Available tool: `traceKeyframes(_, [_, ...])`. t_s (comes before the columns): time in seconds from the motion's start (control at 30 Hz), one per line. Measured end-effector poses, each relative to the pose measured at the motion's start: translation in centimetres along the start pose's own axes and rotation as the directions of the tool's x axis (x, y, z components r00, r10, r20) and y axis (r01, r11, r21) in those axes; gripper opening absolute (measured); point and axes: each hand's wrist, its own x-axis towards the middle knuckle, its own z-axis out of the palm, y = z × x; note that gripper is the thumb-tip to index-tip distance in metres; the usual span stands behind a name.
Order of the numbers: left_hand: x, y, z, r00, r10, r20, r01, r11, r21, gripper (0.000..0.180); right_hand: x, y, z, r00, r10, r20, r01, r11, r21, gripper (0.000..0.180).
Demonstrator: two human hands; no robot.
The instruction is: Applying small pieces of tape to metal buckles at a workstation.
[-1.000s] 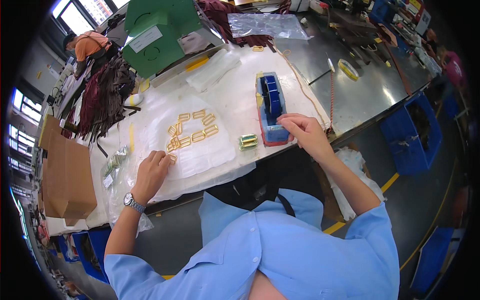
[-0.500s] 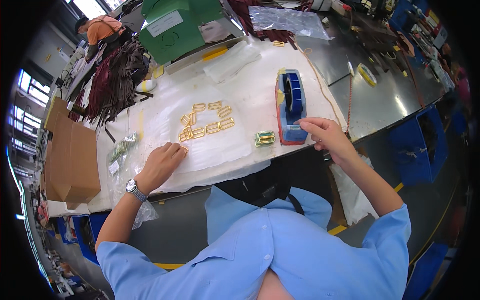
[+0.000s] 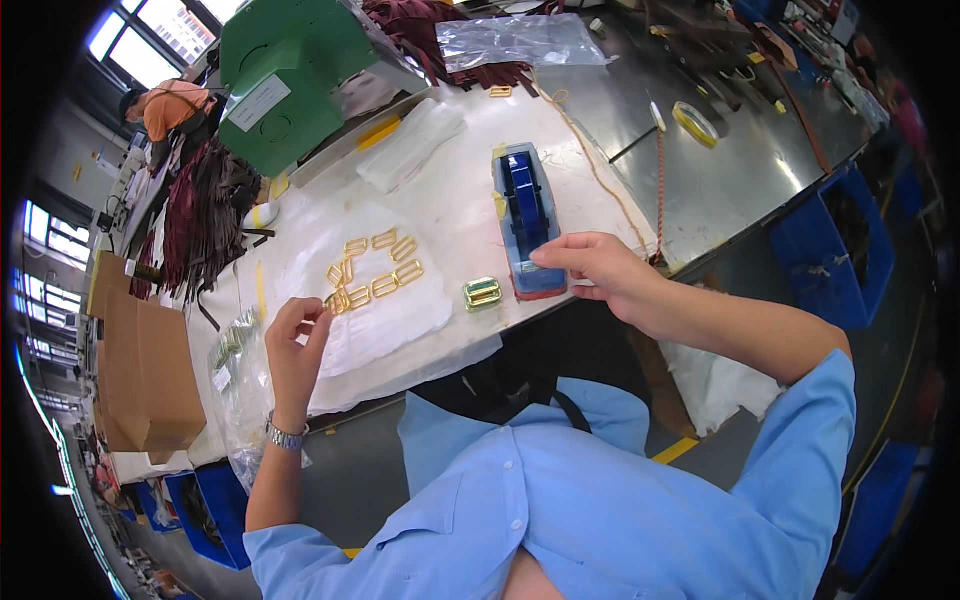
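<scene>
My left hand (image 3: pixel 298 345), wearing a metal watch, has its thumb and fingertips pinched on a gold slider buckle (image 3: pixel 329 299), partly hidden by the fingers. Just beyond it, several gold slider buckles (image 3: pixel 384 286) lie in a rough ring on white foam sheet (image 3: pixel 400 322). My right hand (image 3: pixel 605 272) is at the near end of a blue-grey tape dispenser (image 3: pixel 545 215), thumb and forefinger closed at the end of the tape. A blue roll (image 3: pixel 522 190) sits in the dispenser. Left of its near end lies a stack of gold buckles with green film (image 3: pixel 482 293).
An open cardboard box (image 3: pixel 150 365) and a clear plastic bag (image 3: pixel 232 370) are at the left. A green box (image 3: pixel 290 85) stands at the back, near dark red strips (image 3: pixel 200 210). A yellow tape roll (image 3: pixel 695 125) lies on the metal table. A person in orange (image 3: pixel 170 110) bends far left.
My left hand has turned upright and lifted slightly, with a buckle in its fingertips. My right hand stays at the dispenser's near end. The whole view has shifted and tilted.
</scene>
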Motion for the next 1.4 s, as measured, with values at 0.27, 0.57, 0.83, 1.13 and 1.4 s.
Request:
traceKeyframes(0.27, [3.9, 14.8, 12.2, 0.896, 0.383, 0.224, -0.191, 0.789, -0.584, 0.013, 0.3, -0.1, 0.1, 0.999, 0.029, -0.027, -0.028, 0.999, 0.033, 0.014])
traceKeyframes(0.57, [9.5, 15.1, 15.3, 0.929, 0.305, 0.209, -0.137, 0.809, -0.572, 0.012, -4.4, 0.6, 0.8, 0.941, -0.311, 0.132, 0.294, 0.946, 0.134, 0.016])
traceKeyframes(0.83, [8.9, 14.9, 13.5, 0.953, 0.258, 0.16, -0.067, 0.692, -0.719, 0.017, -8.7, 12.0, 4.7, 0.956, -0.285, 0.07, 0.25, 0.915, 0.318, 0.01])
traceKeyframes(1.13, [-4.1, 14.0, 10.2, 0.7, -0.103, 0.707, 0.608, 0.605, -0.514, 0.013, -8.5, 14.9, 4.3, 0.948, -0.319, -0.014, 0.313, 0.919, 0.241, 0.009])
traceKeyframes(1.4, [-7.2, 13.3, 10.8, 0.705, -0.065, 0.706, 0.603, 0.578, -0.549, 0.017, -8.9, 15.2, 5.5, 0.931, -0.363, -0.04, 0.36, 0.894, 0.266, 0.01])
